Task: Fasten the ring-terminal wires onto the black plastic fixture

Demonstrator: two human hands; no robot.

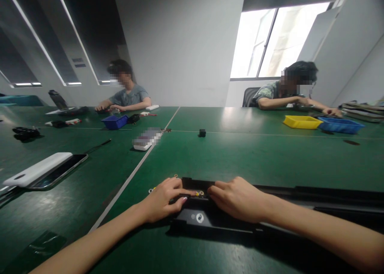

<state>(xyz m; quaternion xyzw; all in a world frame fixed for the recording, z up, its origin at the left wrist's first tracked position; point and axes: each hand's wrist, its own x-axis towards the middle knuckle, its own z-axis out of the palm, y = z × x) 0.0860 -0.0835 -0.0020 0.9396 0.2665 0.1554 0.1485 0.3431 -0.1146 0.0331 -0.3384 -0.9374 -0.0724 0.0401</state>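
A long black metal housing (pixel 222 217) lies on the table in front of me, its near end under both hands. My left hand (pixel 164 199) is closed over the left end, index finger stretched along a short wire with a gold ring terminal (pixel 201 193). More ring terminals (pixel 176 176) stick out beyond its knuckles and beside the wrist. My right hand (pixel 237 198) is closed, fingertips bent down into the housing's channel just right of that terminal. What its fingers pinch, if anything, is hidden. A round white mark (pixel 199 217) shows on the housing's near flange.
A small black cube (pixel 202 133) sits beyond the housing. Left lie a phone (pixel 60 172), a white power bank (pixel 39 169) and a white device (pixel 147 139). Blue (pixel 115 122) and yellow (pixel 301 122) bins stand farther off. Two people sit working across the green table (pixel 255 150).
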